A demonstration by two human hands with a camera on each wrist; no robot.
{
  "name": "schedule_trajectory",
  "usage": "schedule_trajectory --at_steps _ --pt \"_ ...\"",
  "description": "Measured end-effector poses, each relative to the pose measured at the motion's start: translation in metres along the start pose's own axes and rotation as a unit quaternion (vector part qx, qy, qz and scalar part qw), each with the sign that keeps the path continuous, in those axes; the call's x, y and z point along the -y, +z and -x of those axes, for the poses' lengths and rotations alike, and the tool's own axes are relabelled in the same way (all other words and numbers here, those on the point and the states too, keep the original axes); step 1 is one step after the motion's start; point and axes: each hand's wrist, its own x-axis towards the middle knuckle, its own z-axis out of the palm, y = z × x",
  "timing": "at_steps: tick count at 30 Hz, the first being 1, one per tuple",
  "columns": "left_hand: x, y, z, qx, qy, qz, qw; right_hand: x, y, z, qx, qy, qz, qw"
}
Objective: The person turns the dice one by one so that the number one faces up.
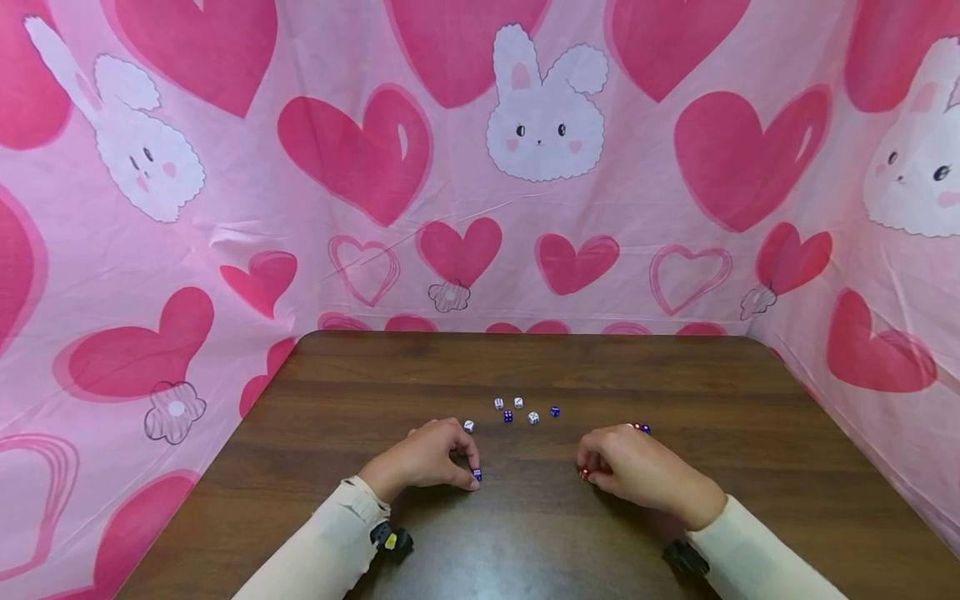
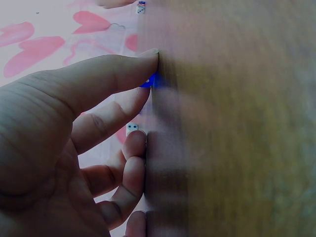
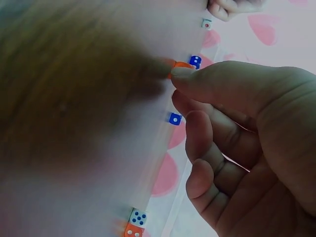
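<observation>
My left hand point(image 1: 429, 454) is low over the brown table, thumb and index fingertip pinching a small blue die point(image 1: 476, 474). In the left wrist view that blue die point(image 2: 148, 81) shows between the two fingertips, close to the tabletop. Across from it, my right hand point(image 1: 648, 471) pinches a red die point(image 1: 583, 473) between thumb and index finger. The thumb covers part of the red die point(image 3: 183, 64) in the right wrist view. Just beyond the left hand's knuckles lies a white die point(image 1: 468, 426). A blue die point(image 1: 646, 429) sits behind the right hand, beside red and white ones partly hidden by it.
Between and beyond the hands lie loose dice: white ones point(image 1: 518, 402) and blue ones point(image 1: 555, 412). The wooden table point(image 1: 360, 367) ends at a pink curtain point(image 1: 465, 192) with hearts and rabbits, which hangs behind and along both sides.
</observation>
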Motion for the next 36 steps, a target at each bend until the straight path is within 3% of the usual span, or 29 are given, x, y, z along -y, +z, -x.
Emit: schedule_trajectory --at_steps 7,18,36 --pt "-0.0003 0.0002 0.001 0.003 0.0 0.003 1.0 0.0006 -0.0006 0.0019 0.011 0.031 0.023 0.9992" --pt "0.0013 0.0007 0.0004 0.001 0.001 0.004 1.0 0.0029 -0.0004 0.0017 0.018 0.04 0.04 0.9982" --pt "0.0015 0.0015 0.0004 -0.001 0.002 -0.003 1.0 0.0016 0.0029 0.0031 -0.007 0.012 0.065 0.9978"
